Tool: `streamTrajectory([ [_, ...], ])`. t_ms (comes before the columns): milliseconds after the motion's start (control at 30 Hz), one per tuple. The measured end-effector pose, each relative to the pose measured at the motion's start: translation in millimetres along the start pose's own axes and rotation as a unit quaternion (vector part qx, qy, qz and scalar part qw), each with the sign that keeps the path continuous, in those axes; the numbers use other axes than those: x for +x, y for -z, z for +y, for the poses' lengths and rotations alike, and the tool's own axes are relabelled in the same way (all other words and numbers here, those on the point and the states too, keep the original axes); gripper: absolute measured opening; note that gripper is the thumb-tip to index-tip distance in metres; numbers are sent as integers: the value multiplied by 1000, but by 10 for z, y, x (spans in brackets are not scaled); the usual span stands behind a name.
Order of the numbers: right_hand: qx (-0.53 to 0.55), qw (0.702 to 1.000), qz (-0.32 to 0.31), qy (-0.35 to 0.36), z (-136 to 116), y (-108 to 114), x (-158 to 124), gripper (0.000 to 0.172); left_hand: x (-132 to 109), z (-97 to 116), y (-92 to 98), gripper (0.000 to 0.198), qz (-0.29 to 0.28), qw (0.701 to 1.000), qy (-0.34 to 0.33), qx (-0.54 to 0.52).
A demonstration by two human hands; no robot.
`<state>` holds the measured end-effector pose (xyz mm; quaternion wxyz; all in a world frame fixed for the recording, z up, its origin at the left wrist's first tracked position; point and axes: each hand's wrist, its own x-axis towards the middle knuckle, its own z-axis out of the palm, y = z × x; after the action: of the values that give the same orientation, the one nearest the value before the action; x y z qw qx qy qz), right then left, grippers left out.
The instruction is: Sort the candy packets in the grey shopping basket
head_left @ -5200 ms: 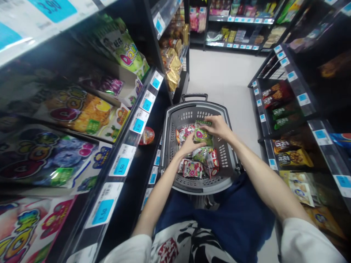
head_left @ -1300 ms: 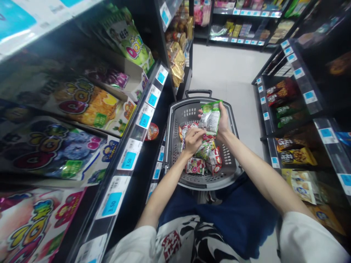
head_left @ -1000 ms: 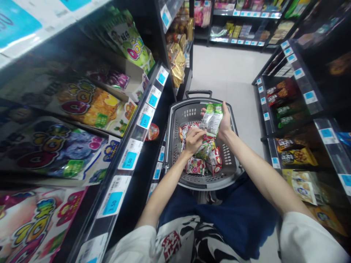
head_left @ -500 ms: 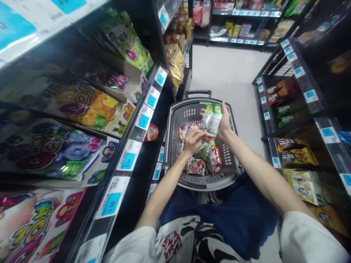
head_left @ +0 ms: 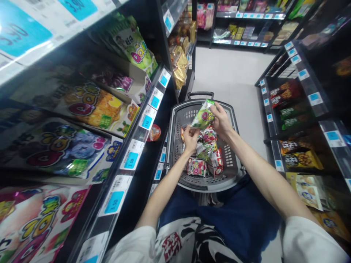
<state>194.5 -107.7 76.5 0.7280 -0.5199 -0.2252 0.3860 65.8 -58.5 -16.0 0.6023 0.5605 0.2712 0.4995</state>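
A green bag of gummy candy (head_left: 203, 116) is held tilted over the far part of the basket, its colourful front facing up. My right hand (head_left: 221, 118) grips its upper right edge, fingers closed on it. At its lower left corner, my left hand (head_left: 191, 138) pinches the bag between thumb and fingers. Below both hands is a grey shopping basket (head_left: 175, 146) with perforated walls. Inside it lie several candy bags, among them a red and white bag (head_left: 196, 167) and a red bag (head_left: 216, 163) near the front.
On the left, a shelf holds boxed candy bags, including a blueberry bag (head_left: 82, 146) and a pineapple bag (head_left: 93, 104), behind a price-tag rail (head_left: 131, 153). A snack shelf (head_left: 298, 120) stands on the right. Pale floor (head_left: 233, 69) runs ahead towards another shelf (head_left: 246, 29).
The green bag has been turned from its printed back to its colourful front. My left hand has moved to its lower left corner; the right hand now grips its upper right side.
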Motion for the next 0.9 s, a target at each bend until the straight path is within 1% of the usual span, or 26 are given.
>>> streamTrajectory([
  [67,-3,999,33,17,50,40,25,86,37,-7,-3,40,17,997,38,-59],
  [100,-2,998,53,22,71,60,37,87,49,-6,-4,42,18,995,49,-83],
  [167,-9,995,90,28,97,95,59,80,52,4,-11,44,12,990,75,-119],
  [267,-17,990,127,50,105,114,82,68,18,28,-36,43,11,977,139,-159],
  [400,-12,986,147,72,92,90,96,60,-30,55,-71,43,1,952,233,-197],
  [467,-17,986,147,77,73,84,98,58,-39,49,-74,43,-9,948,257,-189],
  [533,-49,983,146,97,38,94,99,58,-42,23,-60,40,-24,952,260,-159],
  [600,-124,972,142,143,-11,119,98,57,-45,-15,-29,32,-23,969,227,-93],
  [633,-179,958,137,177,-37,134,94,55,-46,-30,-9,28,-9,980,194,-46],
  [667,-242,938,127,214,-61,148,88,50,-45,-39,11,26,11,988,151,11],
  [733,-377,879,82,281,-96,171,67,41,-23,-22,39,29,46,990,47,126],
  [800,-498,807,12,318,-109,184,45,37,48,51,34,37,48,975,-62,209],
  [833,-542,775,-20,324,-108,187,37,36,111,109,15,43,34,965,-113,234],
  [867,-572,752,-44,325,-104,189,34,36,193,180,-14,48,9,956,-155,251],
  [900,-587,739,-57,325,-99,192,35,35,296,261,-52,53,-27,947,-181,265],
])
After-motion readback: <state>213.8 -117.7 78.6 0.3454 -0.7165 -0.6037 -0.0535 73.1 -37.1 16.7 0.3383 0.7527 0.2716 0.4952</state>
